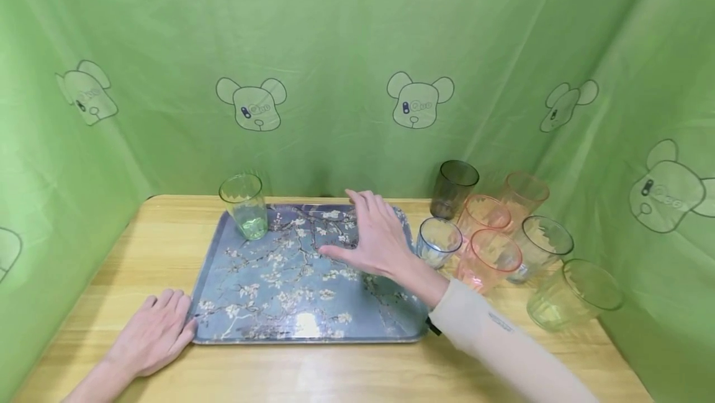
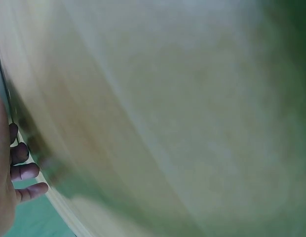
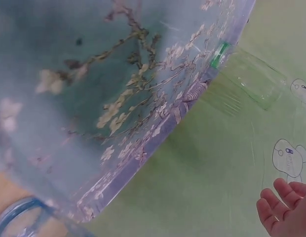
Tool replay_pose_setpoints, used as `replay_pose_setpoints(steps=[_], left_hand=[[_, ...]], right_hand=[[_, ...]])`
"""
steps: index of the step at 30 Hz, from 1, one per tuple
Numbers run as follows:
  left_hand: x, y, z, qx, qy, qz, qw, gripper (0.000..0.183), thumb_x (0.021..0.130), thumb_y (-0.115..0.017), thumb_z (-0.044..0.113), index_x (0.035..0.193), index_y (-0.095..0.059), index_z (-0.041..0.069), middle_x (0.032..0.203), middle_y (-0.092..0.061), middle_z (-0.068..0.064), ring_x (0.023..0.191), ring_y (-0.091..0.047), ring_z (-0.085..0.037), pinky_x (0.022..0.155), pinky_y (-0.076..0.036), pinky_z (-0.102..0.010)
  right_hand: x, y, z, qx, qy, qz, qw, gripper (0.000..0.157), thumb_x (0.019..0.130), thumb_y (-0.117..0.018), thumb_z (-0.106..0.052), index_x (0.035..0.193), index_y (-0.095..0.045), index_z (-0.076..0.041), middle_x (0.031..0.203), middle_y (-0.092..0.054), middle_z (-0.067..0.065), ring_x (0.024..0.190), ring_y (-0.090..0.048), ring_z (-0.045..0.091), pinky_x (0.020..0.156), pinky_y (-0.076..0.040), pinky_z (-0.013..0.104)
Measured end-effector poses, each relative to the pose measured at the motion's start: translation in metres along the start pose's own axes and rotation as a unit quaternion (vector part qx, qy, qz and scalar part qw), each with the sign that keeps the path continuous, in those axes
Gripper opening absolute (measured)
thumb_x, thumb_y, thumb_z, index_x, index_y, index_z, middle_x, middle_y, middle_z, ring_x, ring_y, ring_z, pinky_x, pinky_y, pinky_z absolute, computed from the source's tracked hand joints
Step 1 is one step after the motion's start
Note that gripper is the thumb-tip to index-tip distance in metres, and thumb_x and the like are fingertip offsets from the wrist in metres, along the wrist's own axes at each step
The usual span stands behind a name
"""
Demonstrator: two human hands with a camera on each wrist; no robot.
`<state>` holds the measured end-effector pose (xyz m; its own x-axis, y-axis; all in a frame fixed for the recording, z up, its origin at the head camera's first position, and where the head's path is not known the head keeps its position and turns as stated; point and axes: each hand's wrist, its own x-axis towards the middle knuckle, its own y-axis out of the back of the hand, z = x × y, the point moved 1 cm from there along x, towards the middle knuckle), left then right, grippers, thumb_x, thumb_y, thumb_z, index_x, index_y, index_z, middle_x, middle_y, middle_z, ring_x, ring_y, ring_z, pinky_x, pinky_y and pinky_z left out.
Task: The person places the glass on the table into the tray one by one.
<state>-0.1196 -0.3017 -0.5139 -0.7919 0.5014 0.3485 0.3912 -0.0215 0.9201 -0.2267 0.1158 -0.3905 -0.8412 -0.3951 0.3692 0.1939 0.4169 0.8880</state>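
A blue tray (image 1: 279,291) printed with white blossoms lies in the middle of the wooden table (image 1: 313,372). An empty green glass (image 1: 246,207) stands upright on the tray's far left corner. My right hand (image 1: 363,229) hovers over the tray's right part with its fingers spread and holds nothing. My left hand (image 1: 153,331) rests flat on the table, its fingertips against the tray's near left corner. In the right wrist view the tray (image 3: 94,98) fills the frame, with the green glass (image 3: 247,74) at its edge and my right fingertips (image 3: 284,210) at the lower right.
Several empty cups cluster right of the tray: a blue-rimmed clear cup (image 1: 438,241) nearest it, a dark grey cup (image 1: 454,189), pink cups (image 1: 488,260), a clear cup (image 1: 542,248), a green cup (image 1: 575,294). Green cloth (image 1: 357,49) walls in the table.
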Motion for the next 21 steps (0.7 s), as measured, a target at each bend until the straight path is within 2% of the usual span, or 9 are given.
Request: replay_pose_setpoints(steps=[5, 13, 21], left_hand=[[0.000, -0.001, 0.000, 0.001, 0.000, 0.002, 1.0000, 0.022, 0.089, -0.057, 0.034, 0.090, -0.049, 0.013, 0.081, -0.042, 0.001, 0.077, -0.041, -0.016, 0.070, -0.040, -0.038], [0.001, -0.001, 0.001, 0.001, -0.006, 0.012, 0.9999, 0.022, 0.088, -0.058, 0.033, 0.089, -0.047, 0.014, 0.081, -0.040, 0.002, 0.077, -0.039, -0.016, 0.070, -0.037, -0.036], [0.000, -0.001, 0.001, 0.003, -0.004, 0.013, 0.9999, 0.022, 0.089, -0.057, 0.034, 0.090, -0.048, 0.014, 0.081, -0.042, 0.001, 0.077, -0.041, -0.016, 0.070, -0.038, -0.037]], right_hand=[[-0.016, 0.011, 0.005, -0.003, -0.013, -0.005, 1.000, 0.117, 0.076, -0.072, -0.078, 0.160, -0.035, -0.005, 0.150, -0.053, 0.018, 0.135, -0.056, 0.035, 0.114, -0.046, 0.057], [-0.042, 0.027, 0.022, -0.011, -0.044, -0.004, 0.999, 0.120, 0.074, -0.073, -0.080, 0.162, -0.032, -0.009, 0.157, -0.048, 0.017, 0.142, -0.051, 0.037, 0.117, -0.041, 0.060], [-0.066, 0.040, 0.041, -0.011, -0.061, 0.036, 0.997, 0.119, 0.073, -0.075, -0.077, 0.160, -0.035, -0.006, 0.148, -0.053, 0.018, 0.131, -0.055, 0.036, 0.109, -0.046, 0.059]])
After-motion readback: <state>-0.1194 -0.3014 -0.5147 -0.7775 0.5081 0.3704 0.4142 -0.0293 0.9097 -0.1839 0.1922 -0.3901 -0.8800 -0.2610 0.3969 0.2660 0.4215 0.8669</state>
